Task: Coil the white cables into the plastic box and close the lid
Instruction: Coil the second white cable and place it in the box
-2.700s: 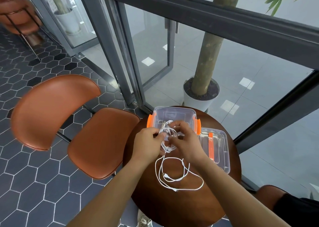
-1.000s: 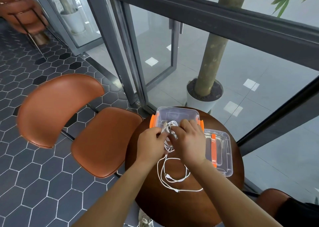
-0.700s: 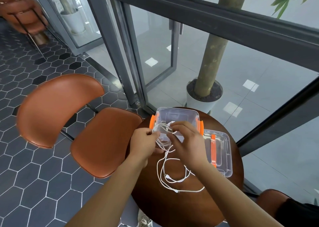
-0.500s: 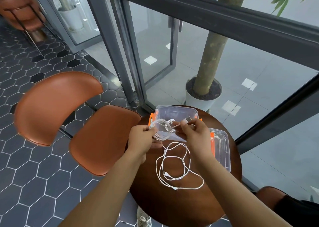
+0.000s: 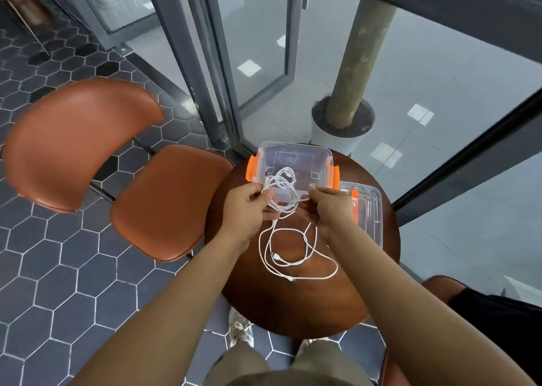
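A clear plastic box [image 5: 294, 151] with orange side latches stands open at the far edge of a small round wooden table [image 5: 293, 303]. Its clear lid [image 5: 371, 209] with an orange handle lies to the box's right. My left hand [image 5: 247, 209] pinches a bundle of coiled white cable [image 5: 281, 186] just in front of the box. My right hand [image 5: 327, 206] pinches the same cable's end and pulls a strand taut between both hands. Another white cable [image 5: 293, 256] lies in loose loops on the table below my hands.
An orange-brown chair [image 5: 123, 168] stands left of the table. Glass doors with dark metal frames [image 5: 205, 63] rise behind it. A potted tree trunk [image 5: 352, 92] stands beyond the glass. Another brown seat [image 5: 440, 286] shows at the lower right. The floor has dark hexagonal tiles.
My hands have drawn apart, left hand to the left and right hand to the right, stretching a strand of the coiled cable between them. The loose cable on the table stays put.
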`<control>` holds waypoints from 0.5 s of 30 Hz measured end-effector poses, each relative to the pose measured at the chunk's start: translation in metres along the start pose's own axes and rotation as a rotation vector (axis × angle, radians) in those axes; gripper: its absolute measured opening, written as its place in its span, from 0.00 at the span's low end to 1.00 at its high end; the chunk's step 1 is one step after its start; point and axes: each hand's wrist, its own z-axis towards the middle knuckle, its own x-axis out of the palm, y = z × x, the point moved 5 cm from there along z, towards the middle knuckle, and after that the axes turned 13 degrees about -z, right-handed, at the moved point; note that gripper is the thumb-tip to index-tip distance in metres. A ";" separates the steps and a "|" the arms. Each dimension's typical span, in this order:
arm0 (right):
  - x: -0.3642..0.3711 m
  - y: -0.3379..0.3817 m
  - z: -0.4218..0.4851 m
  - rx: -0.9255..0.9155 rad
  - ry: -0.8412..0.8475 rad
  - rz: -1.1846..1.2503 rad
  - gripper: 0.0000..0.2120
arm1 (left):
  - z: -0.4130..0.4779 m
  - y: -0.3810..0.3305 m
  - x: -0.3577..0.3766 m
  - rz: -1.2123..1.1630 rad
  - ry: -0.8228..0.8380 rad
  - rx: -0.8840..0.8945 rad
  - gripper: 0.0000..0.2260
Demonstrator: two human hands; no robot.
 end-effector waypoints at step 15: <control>0.001 -0.001 -0.027 -0.227 0.398 -0.255 0.24 | -0.013 -0.004 -0.001 0.088 0.142 -0.017 0.06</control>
